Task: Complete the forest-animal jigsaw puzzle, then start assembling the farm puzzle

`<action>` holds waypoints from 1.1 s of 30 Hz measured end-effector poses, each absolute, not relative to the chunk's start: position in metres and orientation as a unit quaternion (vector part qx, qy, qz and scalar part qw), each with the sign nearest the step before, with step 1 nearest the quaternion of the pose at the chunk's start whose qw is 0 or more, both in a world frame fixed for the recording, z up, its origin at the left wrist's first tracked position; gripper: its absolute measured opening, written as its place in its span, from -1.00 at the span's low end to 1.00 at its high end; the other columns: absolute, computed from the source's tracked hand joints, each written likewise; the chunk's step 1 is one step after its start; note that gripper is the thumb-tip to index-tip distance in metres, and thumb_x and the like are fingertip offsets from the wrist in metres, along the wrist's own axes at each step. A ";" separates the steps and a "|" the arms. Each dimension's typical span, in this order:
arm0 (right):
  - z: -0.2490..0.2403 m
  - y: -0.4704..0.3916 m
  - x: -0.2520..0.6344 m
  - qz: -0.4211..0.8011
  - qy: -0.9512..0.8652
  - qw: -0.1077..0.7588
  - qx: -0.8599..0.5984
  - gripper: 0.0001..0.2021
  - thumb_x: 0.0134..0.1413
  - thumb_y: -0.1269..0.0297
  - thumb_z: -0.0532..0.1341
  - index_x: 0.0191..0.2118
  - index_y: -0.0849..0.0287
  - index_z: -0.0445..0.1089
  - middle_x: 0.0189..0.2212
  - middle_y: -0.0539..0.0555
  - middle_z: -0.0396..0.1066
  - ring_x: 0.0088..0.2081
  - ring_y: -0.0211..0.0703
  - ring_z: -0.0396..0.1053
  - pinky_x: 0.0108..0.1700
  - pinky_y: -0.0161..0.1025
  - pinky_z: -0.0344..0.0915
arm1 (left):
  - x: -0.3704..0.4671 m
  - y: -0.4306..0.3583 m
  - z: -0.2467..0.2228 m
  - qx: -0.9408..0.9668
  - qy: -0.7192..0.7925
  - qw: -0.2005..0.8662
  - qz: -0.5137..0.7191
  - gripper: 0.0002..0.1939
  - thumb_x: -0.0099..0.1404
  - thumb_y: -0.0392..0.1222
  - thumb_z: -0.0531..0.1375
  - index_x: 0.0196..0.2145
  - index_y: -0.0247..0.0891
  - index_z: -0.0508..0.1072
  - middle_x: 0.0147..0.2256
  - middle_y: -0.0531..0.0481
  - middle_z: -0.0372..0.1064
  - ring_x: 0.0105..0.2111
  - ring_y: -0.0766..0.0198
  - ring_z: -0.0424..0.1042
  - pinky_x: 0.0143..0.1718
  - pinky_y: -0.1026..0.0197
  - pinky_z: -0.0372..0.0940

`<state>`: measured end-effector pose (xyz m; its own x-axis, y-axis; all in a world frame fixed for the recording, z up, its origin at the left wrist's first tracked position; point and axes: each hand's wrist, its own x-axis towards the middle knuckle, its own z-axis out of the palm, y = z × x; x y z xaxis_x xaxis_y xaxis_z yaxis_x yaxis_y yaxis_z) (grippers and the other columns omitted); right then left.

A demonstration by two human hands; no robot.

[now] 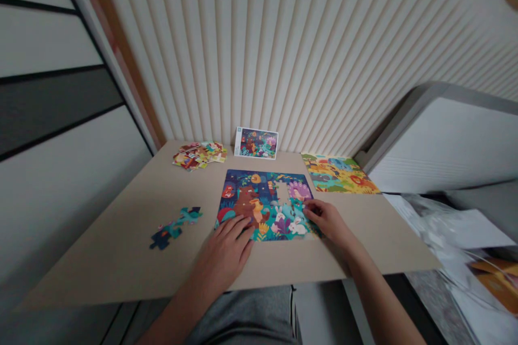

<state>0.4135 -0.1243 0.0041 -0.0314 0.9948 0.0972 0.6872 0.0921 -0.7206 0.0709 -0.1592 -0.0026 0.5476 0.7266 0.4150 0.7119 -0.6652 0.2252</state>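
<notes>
A jigsaw puzzle (245, 202) with dark blue, teal and purple animal scenes lies on the table, a gap showing the tabletop in its upper right part. My left hand (230, 242) rests flat over its lower left corner, fingers spread. At the right edge, my right hand (324, 218) has thumb and forefinger pinched together on a teal puzzle piece (298, 209); the fingers partly hide it. Several loose puzzle pieces (174, 229) in blue and teal lie to the left of my left hand.
Behind the puzzle a picture card (259, 144) leans on the ribbed wall (251, 54). A pile of other pieces (199, 155) sits at the back left. A yellow animal puzzle (340, 174) lies at the back right. Plastic wrapping (433, 226) is beyond the table's right edge.
</notes>
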 end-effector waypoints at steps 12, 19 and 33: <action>0.012 -0.139 0.396 0.021 -0.810 0.202 -0.550 -0.70 0.24 0.40 0.18 0.00 0.01 0.55 0.04 0.18 0.44 0.06 0.05 0.38 0.09 -0.03 0.30 | 0.071 -0.159 -0.001 0.880 0.404 0.029 0.248 -0.65 0.41 -0.23 0.12 0.11 -0.17 0.45 0.12 -0.14 0.40 0.15 -0.01 0.33 0.16 -0.13 0.28; 0.010 -0.158 0.390 -0.003 -0.831 0.146 -0.537 -0.44 0.15 0.59 0.09 0.20 -0.02 0.40 0.16 0.13 0.41 0.14 0.03 0.34 0.13 0.02 0.25 | 0.072 -0.160 0.001 0.881 0.408 0.028 0.236 -0.65 0.41 -0.23 0.12 0.11 -0.18 0.45 0.12 -0.14 0.40 0.16 -0.01 0.33 0.15 -0.13 0.28; -0.020 -0.155 0.411 -0.019 -0.808 0.269 -0.524 -0.71 0.27 0.33 0.12 0.04 0.06 0.47 0.06 0.21 0.41 0.06 0.10 0.37 0.10 0.09 0.33 | -0.043 -0.143 0.003 0.743 0.639 -0.030 0.198 -0.58 0.39 -0.05 0.14 0.13 -0.26 0.42 0.12 -0.22 0.38 0.10 -0.08 0.33 0.16 -0.13 0.20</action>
<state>0.4112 -0.1553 -0.0204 -0.3063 0.8360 0.4552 0.8568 0.4505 -0.2508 -0.0428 -0.1435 0.0027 0.1048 0.9372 0.3326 0.9608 -0.1817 0.2094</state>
